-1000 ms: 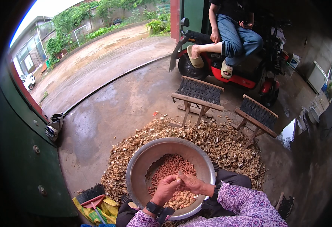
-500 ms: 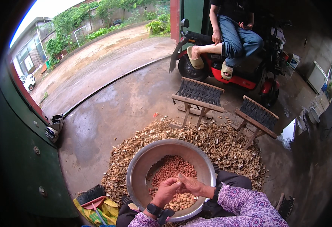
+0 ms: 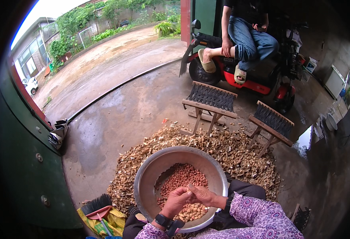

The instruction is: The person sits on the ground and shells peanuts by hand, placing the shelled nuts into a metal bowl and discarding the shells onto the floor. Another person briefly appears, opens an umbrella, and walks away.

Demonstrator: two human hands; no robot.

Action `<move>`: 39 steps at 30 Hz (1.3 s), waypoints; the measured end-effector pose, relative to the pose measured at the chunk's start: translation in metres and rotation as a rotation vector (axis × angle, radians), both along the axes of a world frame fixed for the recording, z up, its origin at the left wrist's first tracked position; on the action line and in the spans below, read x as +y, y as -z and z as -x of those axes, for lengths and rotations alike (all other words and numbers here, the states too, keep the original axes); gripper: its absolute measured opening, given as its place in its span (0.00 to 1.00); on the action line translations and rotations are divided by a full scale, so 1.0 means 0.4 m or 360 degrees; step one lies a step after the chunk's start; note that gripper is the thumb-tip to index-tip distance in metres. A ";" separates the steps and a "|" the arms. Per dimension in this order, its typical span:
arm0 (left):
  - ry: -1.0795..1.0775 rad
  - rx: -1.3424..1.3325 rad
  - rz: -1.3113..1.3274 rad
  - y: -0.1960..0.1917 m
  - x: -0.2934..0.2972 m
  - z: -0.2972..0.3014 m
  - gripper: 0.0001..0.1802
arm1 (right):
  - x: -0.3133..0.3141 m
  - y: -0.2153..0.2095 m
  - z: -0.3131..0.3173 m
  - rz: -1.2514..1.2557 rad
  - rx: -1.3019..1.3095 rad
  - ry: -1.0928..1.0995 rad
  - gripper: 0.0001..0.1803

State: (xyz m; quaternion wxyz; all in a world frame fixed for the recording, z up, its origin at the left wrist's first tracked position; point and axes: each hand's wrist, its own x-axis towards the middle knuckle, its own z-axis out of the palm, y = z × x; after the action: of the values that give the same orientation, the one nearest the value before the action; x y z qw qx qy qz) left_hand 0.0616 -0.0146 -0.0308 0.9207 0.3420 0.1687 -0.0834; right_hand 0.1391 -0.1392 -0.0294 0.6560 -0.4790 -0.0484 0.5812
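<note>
A wide metal basin [image 3: 151, 175] rests on my lap, part filled with shelled reddish peanuts [image 3: 181, 179] and some unshelled ones near its front. My left hand [image 3: 175, 201] and my right hand [image 3: 202, 195] meet over the basin, fingertips pinched together on one small peanut pod [image 3: 189, 192] that is mostly hidden by the fingers. A dark watch sits on my left wrist. My sleeves are purple and patterned.
A big heap of empty peanut shells [image 3: 222, 149] covers the wet concrete ahead. Two low woven stools [image 3: 210, 99] [image 3: 272, 121] stand beyond it. A person sits on a red scooter [image 3: 246, 75]. A green door [image 3: 19, 159] is left; a brush and dustpan [image 3: 99, 209] lie nearby.
My hands have stayed together over the basin, shifting only slightly as the fingers work the pod. Nothing else has moved.
</note>
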 end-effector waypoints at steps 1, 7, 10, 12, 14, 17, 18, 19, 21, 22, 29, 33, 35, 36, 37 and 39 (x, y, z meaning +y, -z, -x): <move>0.0004 -0.0008 0.0000 0.002 0.001 0.001 0.05 | 0.000 -0.002 0.000 -0.0002 -0.0007 -0.0009 0.32; 0.0043 -0.0032 -0.0012 0.009 0.005 0.003 0.06 | -0.005 0.010 -0.003 0.0005 -0.0011 -0.0045 0.30; 0.0040 -0.0025 -0.0024 0.008 0.005 0.004 0.06 | -0.004 0.002 -0.002 0.0017 -0.0027 -0.0057 0.30; 0.0040 -0.0021 -0.0019 0.009 0.005 0.003 0.06 | -0.004 0.003 -0.001 0.0024 -0.0030 -0.0055 0.30; 0.0041 -0.0017 -0.0013 0.010 0.005 0.004 0.06 | -0.004 0.005 0.000 0.0033 -0.0033 -0.0053 0.31; 0.0044 -0.0029 -0.0012 0.014 0.005 0.003 0.06 | -0.005 0.012 0.000 0.0043 -0.0035 -0.0024 0.30; 0.0043 -0.0035 -0.0004 0.017 0.005 0.003 0.06 | -0.005 0.014 -0.001 0.0033 -0.0027 -0.0018 0.30; 0.0041 -0.0041 0.0004 0.020 0.005 0.004 0.07 | -0.004 0.013 -0.001 0.0022 -0.0019 -0.0012 0.30; 0.0040 -0.0041 0.0001 0.026 0.005 0.004 0.07 | -0.003 -0.001 0.001 0.0052 -0.0015 0.0001 0.29; 0.0040 -0.0042 -0.0001 0.028 0.005 0.004 0.07 | -0.003 -0.007 0.002 0.0083 -0.0013 0.0016 0.29; 0.0048 -0.0027 -0.0034 0.019 0.002 0.002 0.06 | -0.005 -0.007 -0.001 0.0088 -0.0002 -0.0021 0.30; 0.0046 -0.0034 -0.0035 0.016 0.002 0.003 0.04 | -0.006 -0.009 0.000 0.0090 -0.0005 -0.0026 0.30; 0.0052 -0.0033 -0.0035 0.015 0.001 0.003 0.04 | -0.007 -0.006 0.001 0.0105 -0.0007 -0.0015 0.29; 0.0043 -0.0022 -0.0039 0.015 0.000 0.004 0.04 | -0.007 -0.003 0.002 0.0109 -0.0010 -0.0004 0.29; 0.0035 -0.0011 -0.0043 0.015 -0.001 0.004 0.04 | -0.007 -0.001 0.002 0.0113 -0.0014 0.0007 0.29; 0.0036 -0.0013 -0.0039 0.016 -0.002 0.004 0.04 | -0.008 0.007 0.002 0.0113 -0.0012 0.0015 0.29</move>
State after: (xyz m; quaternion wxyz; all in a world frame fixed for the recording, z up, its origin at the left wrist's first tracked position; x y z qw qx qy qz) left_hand 0.0602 -0.0152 -0.0370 0.9161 0.3556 0.1620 -0.0903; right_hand 0.1382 -0.1426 -0.0321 0.6410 -0.5045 -0.0280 0.5778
